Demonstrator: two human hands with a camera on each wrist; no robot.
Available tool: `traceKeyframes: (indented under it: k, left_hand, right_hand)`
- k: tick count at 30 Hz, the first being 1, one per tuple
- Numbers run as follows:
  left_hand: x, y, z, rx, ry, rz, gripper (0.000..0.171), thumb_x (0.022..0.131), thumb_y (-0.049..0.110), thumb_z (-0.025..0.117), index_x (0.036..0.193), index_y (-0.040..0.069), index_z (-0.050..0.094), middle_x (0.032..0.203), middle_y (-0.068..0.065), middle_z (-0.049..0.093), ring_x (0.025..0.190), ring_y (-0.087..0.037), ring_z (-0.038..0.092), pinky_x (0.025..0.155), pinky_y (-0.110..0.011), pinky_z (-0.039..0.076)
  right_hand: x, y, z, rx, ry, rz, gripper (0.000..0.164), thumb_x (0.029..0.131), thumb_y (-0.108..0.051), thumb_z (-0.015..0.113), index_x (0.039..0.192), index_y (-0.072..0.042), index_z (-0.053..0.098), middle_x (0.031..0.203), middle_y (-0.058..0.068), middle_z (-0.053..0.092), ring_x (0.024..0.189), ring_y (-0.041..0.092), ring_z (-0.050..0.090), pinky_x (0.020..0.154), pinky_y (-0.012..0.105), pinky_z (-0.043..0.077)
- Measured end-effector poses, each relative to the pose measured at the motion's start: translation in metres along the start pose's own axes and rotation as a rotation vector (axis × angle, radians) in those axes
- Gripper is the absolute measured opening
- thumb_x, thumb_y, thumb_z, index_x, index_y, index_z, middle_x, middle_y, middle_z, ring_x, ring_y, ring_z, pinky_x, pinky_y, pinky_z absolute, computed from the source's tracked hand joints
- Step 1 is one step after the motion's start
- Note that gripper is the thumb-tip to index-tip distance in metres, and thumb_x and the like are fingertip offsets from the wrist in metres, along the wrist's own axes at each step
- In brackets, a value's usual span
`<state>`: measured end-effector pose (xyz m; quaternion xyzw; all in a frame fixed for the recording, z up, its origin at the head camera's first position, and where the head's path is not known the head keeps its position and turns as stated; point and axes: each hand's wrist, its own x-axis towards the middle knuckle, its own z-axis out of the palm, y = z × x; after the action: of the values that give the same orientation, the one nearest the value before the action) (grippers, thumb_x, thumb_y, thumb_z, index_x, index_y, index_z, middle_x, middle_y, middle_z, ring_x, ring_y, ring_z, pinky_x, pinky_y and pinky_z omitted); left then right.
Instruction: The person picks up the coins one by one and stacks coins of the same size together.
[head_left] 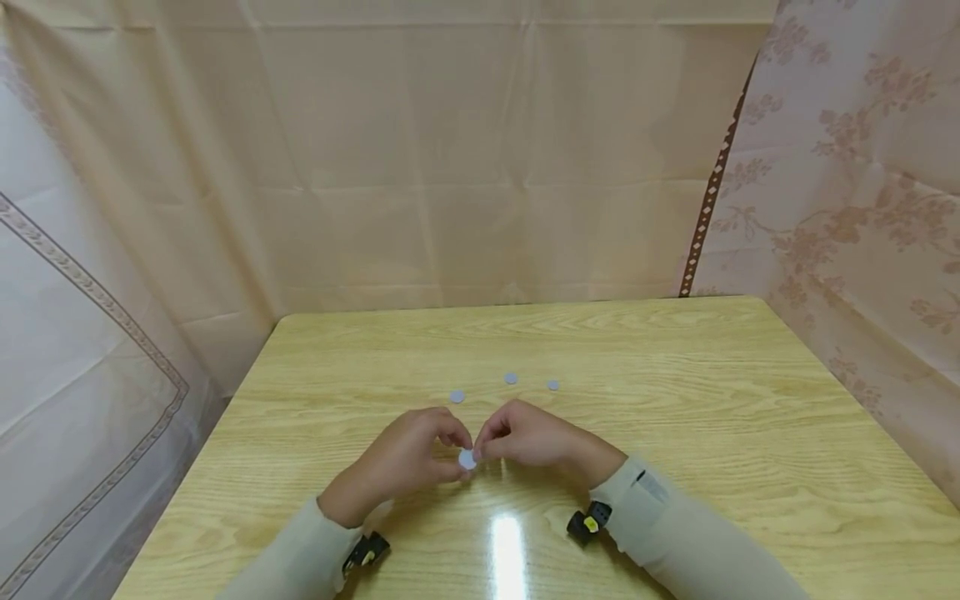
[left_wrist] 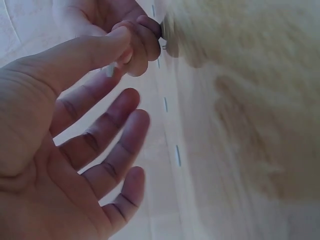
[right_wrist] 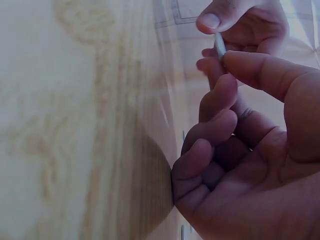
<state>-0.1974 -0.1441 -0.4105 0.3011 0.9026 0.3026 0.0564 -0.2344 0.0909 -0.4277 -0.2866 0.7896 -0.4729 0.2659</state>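
A small thin pale disc (head_left: 467,459) is held up between the two hands, just above the table. My left hand (head_left: 408,454) pinches it between thumb and forefinger; its other fingers (left_wrist: 120,152) spread loosely in the left wrist view. From the other side my right hand (head_left: 534,435) grips the disc's edge with thumb and forefinger. Its remaining fingers (right_wrist: 202,145) are curled close to the tabletop. Edge-on, the disc (right_wrist: 220,45) shows pale green in the right wrist view. In the left wrist view the fingertips hide most of it.
Three similar discs lie flat beyond the hands: a left one (head_left: 457,397), a middle one (head_left: 511,378) and a right one (head_left: 552,385). They rest on a wood-grain table (head_left: 675,367). A beige curtain (head_left: 480,167) hangs behind the table's far edge.
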Motion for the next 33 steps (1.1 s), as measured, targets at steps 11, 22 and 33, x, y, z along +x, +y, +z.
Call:
traceKeyframes:
  k: [11,22,33]
  left_hand:
    - [0.0,-0.009,0.006,0.023,-0.093,-0.062,0.02,0.078,0.025,0.092,0.091,0.024,0.077,0.095,0.012,0.068,0.092,-0.008,0.068,0.083,-0.031,0.055]
    - [-0.001,-0.01,0.008,0.03,-0.095,-0.066,0.022,0.073,0.02,0.094,0.086,0.019,0.077,0.09,0.006,0.066,0.083,-0.012,0.06,0.075,-0.028,0.051]
    - [-0.001,-0.011,0.006,0.009,-0.119,-0.075,0.022,0.074,0.022,0.095,0.086,0.02,0.077,0.091,0.005,0.064,0.08,-0.012,0.058,0.072,-0.026,0.05]
  right_hand:
    - [-0.002,-0.003,0.014,-0.109,-0.032,-0.005,0.014,0.096,-0.008,0.067,0.091,-0.013,0.08,0.08,0.005,0.074,0.05,0.005,0.041,0.049,0.019,0.036]
    - [-0.005,-0.011,0.024,-0.196,-0.011,0.01,0.004,0.091,-0.011,0.076,0.089,-0.014,0.073,0.071,-0.003,0.066,0.058,0.005,0.051,0.055,0.019,0.044]
    - [-0.005,-0.011,0.024,-0.231,0.004,-0.002,0.009,0.089,-0.013,0.079,0.09,-0.015,0.071,0.067,-0.003,0.062,0.056,0.005,0.051,0.054,0.02,0.043]
